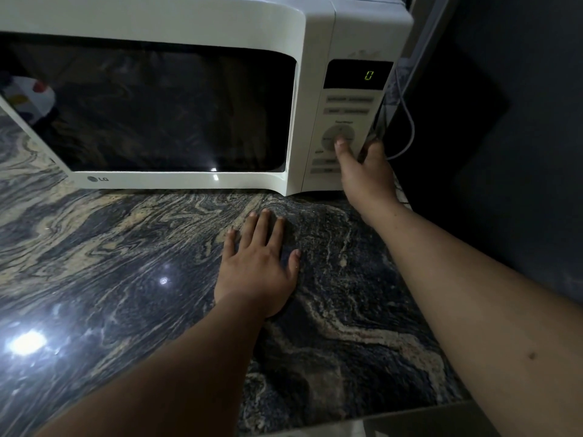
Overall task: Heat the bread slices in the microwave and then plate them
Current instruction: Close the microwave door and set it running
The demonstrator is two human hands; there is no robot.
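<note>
From the head view, a white microwave [189,99] stands on the dark marbled bench [126,247] with its door closed and dark, so no bread can be made out, and its display [358,74] at about one o'clock shows a green 0. The right hand [366,175] holds the microwave's right edge, fingers wrapped around the side, thumb pressing the round dial [338,138]. The left hand [257,269] lies spread flat on the bench at six o'clock of the microwave.
</note>
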